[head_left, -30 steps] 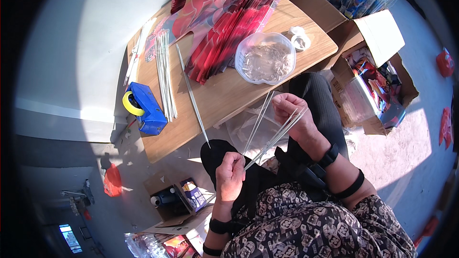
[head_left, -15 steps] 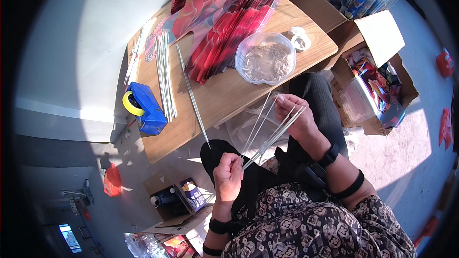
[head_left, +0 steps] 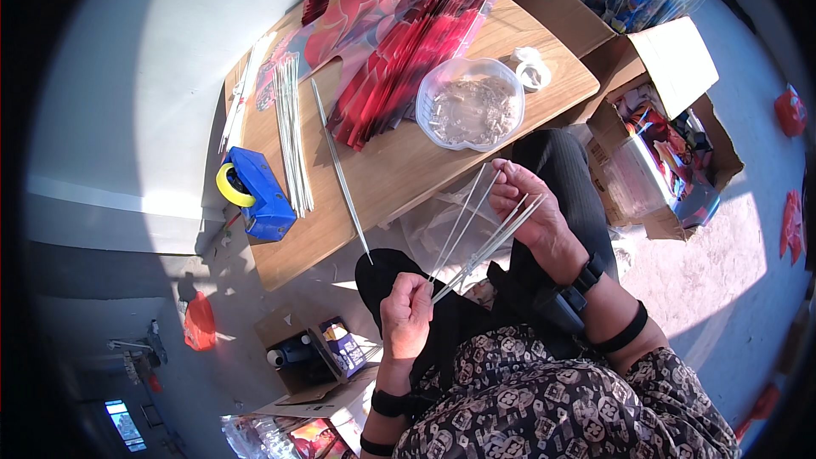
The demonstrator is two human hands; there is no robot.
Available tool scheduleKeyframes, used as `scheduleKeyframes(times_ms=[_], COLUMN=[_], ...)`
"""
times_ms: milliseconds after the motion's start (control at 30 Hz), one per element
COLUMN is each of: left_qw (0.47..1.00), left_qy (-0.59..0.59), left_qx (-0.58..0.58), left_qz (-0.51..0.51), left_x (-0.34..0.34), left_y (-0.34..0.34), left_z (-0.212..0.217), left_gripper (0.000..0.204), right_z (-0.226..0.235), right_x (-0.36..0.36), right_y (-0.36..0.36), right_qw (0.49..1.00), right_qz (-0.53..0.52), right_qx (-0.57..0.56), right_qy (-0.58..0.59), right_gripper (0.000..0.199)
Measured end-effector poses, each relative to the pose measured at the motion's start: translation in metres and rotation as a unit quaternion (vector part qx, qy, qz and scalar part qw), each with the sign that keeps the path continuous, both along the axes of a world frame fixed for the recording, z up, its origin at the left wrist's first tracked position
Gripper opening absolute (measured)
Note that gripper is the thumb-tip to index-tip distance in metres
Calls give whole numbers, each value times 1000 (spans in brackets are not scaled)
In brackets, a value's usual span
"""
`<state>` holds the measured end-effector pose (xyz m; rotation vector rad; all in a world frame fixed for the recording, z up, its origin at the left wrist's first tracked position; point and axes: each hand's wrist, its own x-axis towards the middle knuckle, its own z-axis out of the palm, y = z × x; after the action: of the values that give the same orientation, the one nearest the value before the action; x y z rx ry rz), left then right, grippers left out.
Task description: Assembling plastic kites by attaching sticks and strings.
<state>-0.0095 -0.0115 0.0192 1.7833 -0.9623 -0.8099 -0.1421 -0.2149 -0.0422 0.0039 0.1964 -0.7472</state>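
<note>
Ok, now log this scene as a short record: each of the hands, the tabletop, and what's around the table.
Left hand: closed around the lower ends of several thin pale sticks
Right hand: at the upper ends of those sticks, thumb and finger near one tip; exact grip unclear
Wooden table: pile of red printed sheets, clear plastic bowl with small pale bits, bundle of more sticks, blue tape dispenser
Right of table: open cardboard box holding colourful items
Floor, left: orange-red bag
</note>
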Motion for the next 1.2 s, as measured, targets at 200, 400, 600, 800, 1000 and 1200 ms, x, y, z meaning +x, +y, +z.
scheduleKeyframes(times_ms=[200, 400, 600, 800, 1000, 1200], left_qw=[1000, 1000, 1000, 1000, 999, 998], left_qy=[1, 5, -6, 1, 29, 38], left_qx=[3, 4, 2, 1, 4, 3], left_qz=[-2, -1, 1, 2, 28, 42], left_x=[0, 0, 1, 1, -1, 1], left_y=[0, 0, 0, 1, -1, 1], left_z=[0, -2, -3, -4, -1, -2], left_gripper=[6, 6, 6, 5, 7, 9], right_z=[4, 6, 5, 7, 15, 12], right_x=[1, 3, 3, 3, 5, 4], right_y=[3, 5, 4, 4, 14, 18], right_qw=[1000, 1000, 1000, 997, 951, 965], right_qz=[12, 14, 17, 8, 40, 140], right_qx=[10, 7, -17, -54, -207, -183], right_qy=[5, -2, 7, 53, 225, 129], right_gripper=[21, 20, 21, 19, 19, 17])
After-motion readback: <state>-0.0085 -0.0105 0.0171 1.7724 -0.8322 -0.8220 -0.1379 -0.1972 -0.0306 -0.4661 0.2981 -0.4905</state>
